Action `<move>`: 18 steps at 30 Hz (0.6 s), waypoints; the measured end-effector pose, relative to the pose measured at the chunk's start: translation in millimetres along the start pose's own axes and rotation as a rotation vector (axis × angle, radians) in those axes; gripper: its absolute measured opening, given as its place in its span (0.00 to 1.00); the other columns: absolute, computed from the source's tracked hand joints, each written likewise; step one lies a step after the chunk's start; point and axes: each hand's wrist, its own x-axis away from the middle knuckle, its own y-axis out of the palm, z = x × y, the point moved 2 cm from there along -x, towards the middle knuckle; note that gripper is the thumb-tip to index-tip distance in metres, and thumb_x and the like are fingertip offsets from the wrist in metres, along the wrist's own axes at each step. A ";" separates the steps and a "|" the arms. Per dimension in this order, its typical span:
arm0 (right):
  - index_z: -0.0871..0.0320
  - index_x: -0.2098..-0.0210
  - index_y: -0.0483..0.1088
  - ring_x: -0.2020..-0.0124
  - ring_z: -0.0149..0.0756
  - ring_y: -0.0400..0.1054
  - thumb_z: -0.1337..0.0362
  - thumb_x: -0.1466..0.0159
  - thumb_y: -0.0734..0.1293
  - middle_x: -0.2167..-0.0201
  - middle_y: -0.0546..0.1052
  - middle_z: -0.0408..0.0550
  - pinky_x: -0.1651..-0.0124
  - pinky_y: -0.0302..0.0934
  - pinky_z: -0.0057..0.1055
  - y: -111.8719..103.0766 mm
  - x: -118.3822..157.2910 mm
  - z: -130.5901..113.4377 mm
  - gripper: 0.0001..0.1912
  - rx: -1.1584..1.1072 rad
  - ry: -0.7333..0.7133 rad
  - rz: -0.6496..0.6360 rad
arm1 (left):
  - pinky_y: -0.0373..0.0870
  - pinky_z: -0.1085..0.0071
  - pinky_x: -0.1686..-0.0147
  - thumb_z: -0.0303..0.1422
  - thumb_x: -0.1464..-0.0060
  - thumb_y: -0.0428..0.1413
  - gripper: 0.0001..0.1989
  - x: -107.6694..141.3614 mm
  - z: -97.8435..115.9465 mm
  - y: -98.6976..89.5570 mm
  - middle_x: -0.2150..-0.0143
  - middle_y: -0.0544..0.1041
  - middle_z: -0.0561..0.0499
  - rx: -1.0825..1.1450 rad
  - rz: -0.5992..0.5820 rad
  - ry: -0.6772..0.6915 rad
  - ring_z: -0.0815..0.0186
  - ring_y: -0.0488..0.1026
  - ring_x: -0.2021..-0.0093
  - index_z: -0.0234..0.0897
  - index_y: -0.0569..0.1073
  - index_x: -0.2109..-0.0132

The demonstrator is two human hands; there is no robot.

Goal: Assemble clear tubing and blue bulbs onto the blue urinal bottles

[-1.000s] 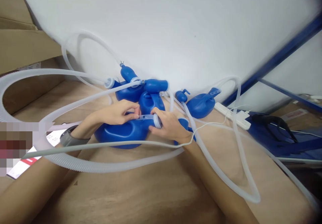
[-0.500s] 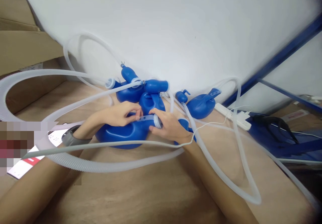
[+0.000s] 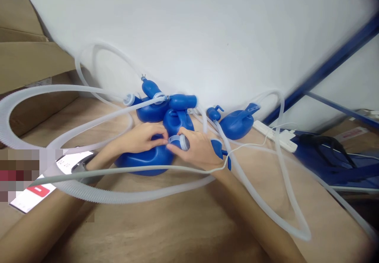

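In front of me on the table lies a blue plastic urinal bottle [image 3: 145, 160], on its side, its neck toward the right. A translucent cap [image 3: 184, 142] with a flat strap [image 3: 174, 138] is at its mouth. My right hand [image 3: 198, 148] is closed around the cap, thumb toward the bottle's neck. With fingertips pinched together, my left hand [image 3: 145, 137] holds the strap's end above the bottle; the exact contact is hidden by the fingers. A ribbed hose [image 3: 118, 196] loops in front of the bottle, and a pale cable [image 3: 133, 170] crosses the view over both wrists.
Behind are more blue bottles [image 3: 237, 125] and blue funnel pieces [image 3: 182, 102] with clear hoses [image 3: 254, 200]. A power strip [image 3: 275, 137] lies at the right, near a blue metal frame [image 3: 334, 66]. A cardboard box [image 3: 26, 66] and a lit phone [image 3: 32, 194] are at the left.
My right thumb has moved left along the strap, closer to my left fingertips. The strap now appears bent and shorter between the hands. The view has shifted slightly.
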 end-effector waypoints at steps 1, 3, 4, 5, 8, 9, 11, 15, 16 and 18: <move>0.53 0.60 0.72 0.62 0.44 0.76 0.45 0.31 0.70 0.64 0.82 0.47 0.57 0.61 0.38 1.4 0.9 -2.2 0.18 0.008 0.006 0.032 | 0.72 0.65 0.51 0.40 0.31 0.54 0.12 0.2 -0.2 0.4 0.55 0.83 0.49 -0.008 0.005 -0.002 0.60 0.79 0.54 0.40 0.79 0.57; 0.54 0.59 0.73 0.58 0.46 0.77 0.48 0.31 0.70 0.58 0.84 0.50 0.54 0.63 0.39 4.4 2.4 -5.5 0.15 0.028 0.005 0.084 | 0.72 0.64 0.51 0.41 0.31 0.54 0.12 0.8 -1.1 1.3 0.54 0.83 0.48 -0.019 0.011 -0.012 0.59 0.79 0.54 0.40 0.79 0.56; 0.54 0.59 0.73 0.56 0.46 0.78 0.49 0.32 0.70 0.56 0.84 0.51 0.53 0.63 0.40 5.7 2.9 -6.5 0.15 0.042 0.009 0.098 | 0.72 0.64 0.51 0.42 0.31 0.54 0.12 1.2 -1.5 1.7 0.54 0.83 0.48 -0.021 0.015 -0.016 0.59 0.79 0.54 0.40 0.79 0.55; 0.55 0.59 0.73 0.55 0.47 0.78 0.50 0.32 0.70 0.55 0.84 0.52 0.53 0.63 0.40 6.9 3.3 -7.2 0.14 0.056 0.018 0.101 | 0.72 0.65 0.51 0.42 0.31 0.54 0.13 1.8 -1.9 2.0 0.53 0.83 0.48 -0.020 0.018 -0.018 0.59 0.79 0.54 0.40 0.78 0.55; 0.54 0.54 0.74 0.58 0.48 0.78 0.50 0.33 0.69 0.58 0.85 0.50 0.56 0.63 0.41 9.0 2.9 -7.7 0.15 0.087 0.087 0.066 | 0.72 0.65 0.50 0.42 0.31 0.55 0.12 3.2 -2.4 2.4 0.52 0.83 0.49 -0.004 0.023 -0.018 0.59 0.80 0.53 0.40 0.79 0.53; 0.54 0.53 0.74 0.59 0.48 0.78 0.50 0.33 0.69 0.60 0.84 0.49 0.58 0.62 0.40 9.0 2.4 -8.0 0.16 0.099 0.111 0.057 | 0.72 0.65 0.49 0.42 0.32 0.56 0.12 3.4 -2.4 2.4 0.52 0.84 0.49 0.001 0.020 -0.021 0.59 0.80 0.52 0.40 0.79 0.53; 0.53 0.54 0.74 0.61 0.49 0.77 0.50 0.34 0.69 0.62 0.84 0.49 0.62 0.59 0.39 7.9 0.8 -9.8 0.15 0.127 0.135 0.046 | 0.72 0.64 0.48 0.41 0.33 0.57 0.11 3.1 -2.1 1.9 0.51 0.84 0.49 0.007 0.015 -0.032 0.59 0.80 0.52 0.40 0.80 0.52; 0.52 0.62 0.74 0.62 0.47 0.77 0.52 0.34 0.70 0.62 0.85 0.47 0.64 0.55 0.38 3.1 -3.0 -16.2 0.10 0.144 0.155 0.006 | 0.73 0.65 0.49 0.39 0.35 0.58 0.11 0.5 -0.9 0.9 0.52 0.85 0.49 0.017 0.000 -0.052 0.59 0.81 0.52 0.40 0.81 0.53; 0.51 0.63 0.75 0.62 0.47 0.76 0.53 0.34 0.70 0.62 0.85 0.47 0.64 0.55 0.37 1.3 -3.8 -17.7 0.09 0.148 0.165 0.002 | 0.73 0.65 0.49 0.39 0.35 0.58 0.10 -0.3 -0.8 0.9 0.53 0.85 0.50 0.024 -0.007 -0.060 0.60 0.81 0.53 0.40 0.81 0.54; 0.51 0.65 0.74 0.61 0.47 0.75 0.53 0.35 0.71 0.64 0.84 0.47 0.64 0.55 0.37 -2.3 -5.1 -19.6 0.09 0.158 0.184 0.006 | 0.74 0.66 0.51 0.38 0.36 0.57 0.10 -1.4 -0.7 1.2 0.55 0.86 0.50 0.038 -0.018 -0.076 0.60 0.81 0.55 0.40 0.81 0.57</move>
